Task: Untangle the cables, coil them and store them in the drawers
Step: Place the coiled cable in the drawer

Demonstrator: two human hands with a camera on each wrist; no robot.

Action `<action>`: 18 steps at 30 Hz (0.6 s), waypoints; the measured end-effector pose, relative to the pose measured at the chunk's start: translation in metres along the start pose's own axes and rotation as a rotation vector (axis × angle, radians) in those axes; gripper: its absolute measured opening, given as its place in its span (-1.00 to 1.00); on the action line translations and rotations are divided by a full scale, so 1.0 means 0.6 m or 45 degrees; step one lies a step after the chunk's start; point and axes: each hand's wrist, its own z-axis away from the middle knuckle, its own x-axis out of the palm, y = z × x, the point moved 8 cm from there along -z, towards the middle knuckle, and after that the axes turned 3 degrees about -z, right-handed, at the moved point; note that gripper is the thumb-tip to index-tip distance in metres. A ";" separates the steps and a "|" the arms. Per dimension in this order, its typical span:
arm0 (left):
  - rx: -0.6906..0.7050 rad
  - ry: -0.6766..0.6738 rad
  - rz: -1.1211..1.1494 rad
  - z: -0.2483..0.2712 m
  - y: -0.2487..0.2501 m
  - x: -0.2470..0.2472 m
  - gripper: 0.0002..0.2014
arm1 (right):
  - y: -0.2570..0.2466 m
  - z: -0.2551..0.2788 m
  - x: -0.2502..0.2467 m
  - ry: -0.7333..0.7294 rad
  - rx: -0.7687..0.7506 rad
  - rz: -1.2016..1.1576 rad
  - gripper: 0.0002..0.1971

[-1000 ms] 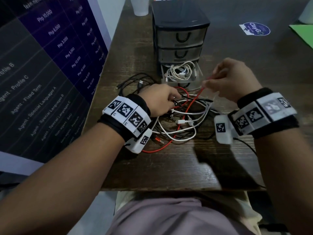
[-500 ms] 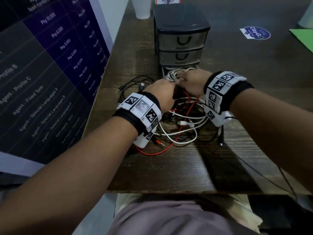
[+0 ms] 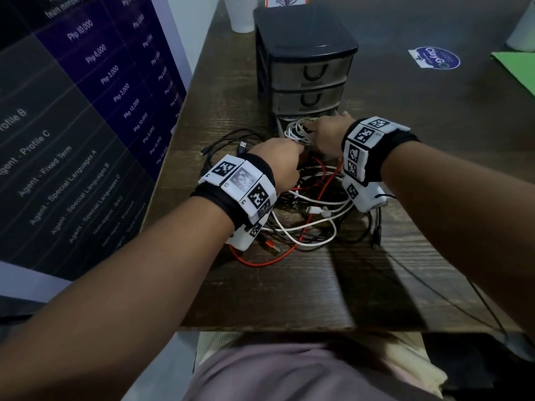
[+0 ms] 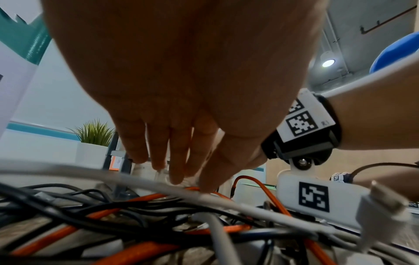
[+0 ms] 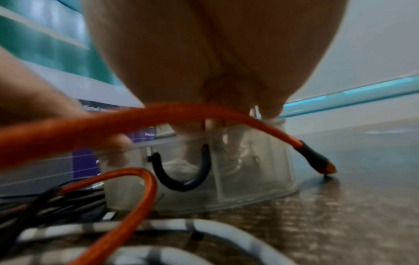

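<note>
White cable coils lie in the open bottom drawer of the black drawer unit, and the right hand, which a second ago was raised over the tangle pinching a red strand, has dropped onto them. I judge it is tucking that coil down, so one cable is nearly stored. The left hand has stayed on the tangle of cables on the counter, most of it unsorted.

From above, both grips are hidden behind the knuckles. The left wrist view shows the left hand's fingers straight, tips pressing into the pile. The right wrist view, blurred, shows the orange cable hanging loose across the drawer's clear front, its plug on the counter; whether the right grip pinches the coil or merely presses it, I cannot tell.
</note>
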 end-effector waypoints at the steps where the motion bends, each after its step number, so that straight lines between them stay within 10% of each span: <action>1: 0.003 0.003 -0.003 0.000 0.002 0.000 -0.53 | 0.005 0.002 -0.010 0.042 -0.001 -0.080 -0.64; 7: -0.013 0.006 0.007 0.004 0.001 -0.003 -0.54 | 0.041 0.013 -0.057 0.291 0.179 -0.355 -0.85; 18: -0.009 0.021 0.036 0.007 0.000 0.002 -0.51 | 0.022 0.007 -0.045 0.179 0.099 -0.355 -0.88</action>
